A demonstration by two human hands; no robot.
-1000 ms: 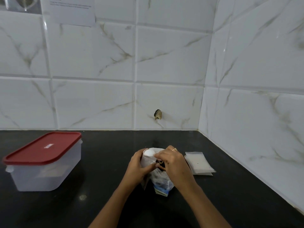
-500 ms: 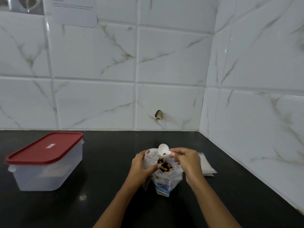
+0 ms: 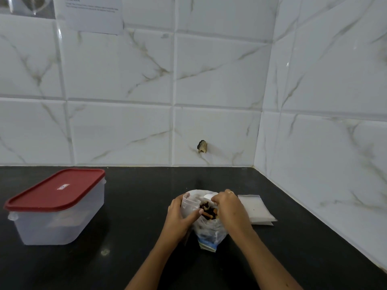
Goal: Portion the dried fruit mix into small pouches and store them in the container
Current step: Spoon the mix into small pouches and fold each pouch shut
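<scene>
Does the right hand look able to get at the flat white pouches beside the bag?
Probably yes. The flat white pouches lie uncovered on the black counter beside the right hand, nothing between; but it seems to hold a small white scoop in the clear plastic bag.

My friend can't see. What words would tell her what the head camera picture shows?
Two hands work at a clear bag of dried fruit mix on a black counter: the left hand grips its rim and the right hand holds a white scoop at its mouth. A stack of small pouches lies to the right, a red-lidded container to the left.
</scene>
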